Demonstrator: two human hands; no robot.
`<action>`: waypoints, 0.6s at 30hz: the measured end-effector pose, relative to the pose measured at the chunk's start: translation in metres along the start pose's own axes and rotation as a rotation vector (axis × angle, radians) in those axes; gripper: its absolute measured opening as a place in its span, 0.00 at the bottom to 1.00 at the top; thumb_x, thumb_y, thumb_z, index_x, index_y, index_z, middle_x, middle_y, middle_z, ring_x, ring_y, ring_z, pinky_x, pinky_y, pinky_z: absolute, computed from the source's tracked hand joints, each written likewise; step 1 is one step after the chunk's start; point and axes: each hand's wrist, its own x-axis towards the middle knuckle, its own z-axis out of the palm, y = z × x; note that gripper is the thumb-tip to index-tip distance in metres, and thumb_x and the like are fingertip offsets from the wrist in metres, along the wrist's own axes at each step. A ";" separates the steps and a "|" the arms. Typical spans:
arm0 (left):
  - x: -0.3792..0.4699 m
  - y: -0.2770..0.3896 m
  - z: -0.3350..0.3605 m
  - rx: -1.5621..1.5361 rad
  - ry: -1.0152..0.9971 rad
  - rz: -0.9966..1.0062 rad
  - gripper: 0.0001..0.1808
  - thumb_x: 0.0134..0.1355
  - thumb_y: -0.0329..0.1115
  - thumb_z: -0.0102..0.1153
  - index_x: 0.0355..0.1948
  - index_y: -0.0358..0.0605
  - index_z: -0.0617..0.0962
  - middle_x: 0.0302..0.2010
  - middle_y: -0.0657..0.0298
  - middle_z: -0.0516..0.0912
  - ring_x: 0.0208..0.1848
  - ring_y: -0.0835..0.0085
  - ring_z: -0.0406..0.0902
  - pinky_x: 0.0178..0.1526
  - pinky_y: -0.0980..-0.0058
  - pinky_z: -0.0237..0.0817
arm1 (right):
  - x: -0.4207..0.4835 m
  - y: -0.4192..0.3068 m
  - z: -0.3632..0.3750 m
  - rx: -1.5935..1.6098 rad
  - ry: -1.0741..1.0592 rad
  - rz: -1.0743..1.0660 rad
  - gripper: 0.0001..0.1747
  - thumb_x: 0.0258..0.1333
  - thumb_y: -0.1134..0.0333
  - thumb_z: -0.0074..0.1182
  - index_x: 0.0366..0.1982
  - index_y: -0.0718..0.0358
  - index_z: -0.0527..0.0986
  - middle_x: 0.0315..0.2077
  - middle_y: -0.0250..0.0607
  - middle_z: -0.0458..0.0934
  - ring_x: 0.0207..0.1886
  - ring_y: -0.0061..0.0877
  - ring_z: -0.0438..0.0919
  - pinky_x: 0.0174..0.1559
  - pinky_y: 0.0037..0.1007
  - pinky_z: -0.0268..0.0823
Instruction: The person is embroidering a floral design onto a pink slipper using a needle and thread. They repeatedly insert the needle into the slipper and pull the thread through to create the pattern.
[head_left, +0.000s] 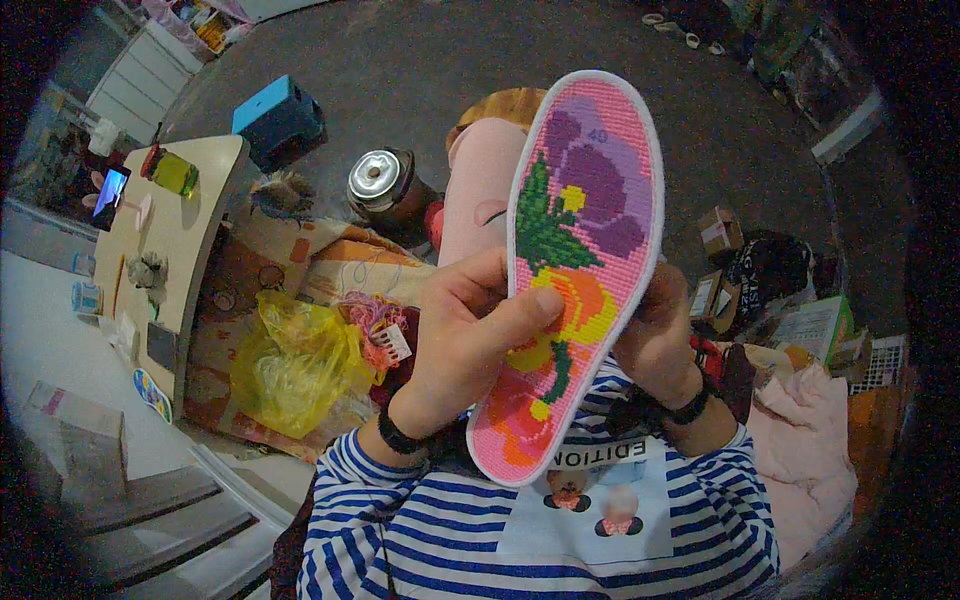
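Note:
A cross-stitched shoe insole (577, 247) is held up tilted in front of my striped top. Its pink ground carries purple, orange and yellow flowers with green leaves, inside a white bound edge. My left hand (465, 337) grips its left side near the middle, thumb pressed on the stitched face and the other fingers behind. At its right edge is my right hand (664, 337), with bent fingers partly hidden behind the insole. Whether that hand pinches the edge or something behind it cannot be seen.
To the left, a yellow plastic bag (300, 367) and tangled pink embroidery thread (375, 315) lie on a patterned cloth. A table (214, 217) bears a phone (112, 196) and a jar (171, 172). Beyond are a blue stool (274, 112) and a lidded metal pot (379, 180). Boxes (716, 296) stand right.

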 end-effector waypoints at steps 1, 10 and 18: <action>0.000 -0.001 0.001 -0.001 0.010 0.000 0.11 0.54 0.28 0.57 0.38 0.34 0.76 0.34 0.60 0.81 0.33 0.81 0.76 0.37 0.83 0.67 | 0.000 -0.001 0.000 -0.013 0.013 0.005 0.26 0.49 0.79 0.54 0.52 0.68 0.64 0.48 0.41 0.72 0.52 0.26 0.70 0.54 0.29 0.62; 0.001 -0.002 0.002 0.009 0.005 -0.020 0.11 0.54 0.28 0.56 0.39 0.34 0.76 0.34 0.62 0.81 0.33 0.83 0.75 0.36 0.85 0.66 | 0.002 -0.009 0.000 -0.256 0.016 0.029 0.25 0.48 0.79 0.54 0.51 0.67 0.65 0.48 0.41 0.72 0.52 0.27 0.70 0.55 0.29 0.61; 0.003 -0.001 0.001 -0.021 -0.027 -0.056 0.12 0.53 0.29 0.58 0.38 0.35 0.76 0.35 0.62 0.80 0.33 0.82 0.75 0.37 0.84 0.66 | 0.003 -0.005 0.001 -0.141 0.032 -0.028 0.24 0.49 0.76 0.55 0.50 0.67 0.66 0.47 0.41 0.73 0.50 0.27 0.71 0.54 0.30 0.63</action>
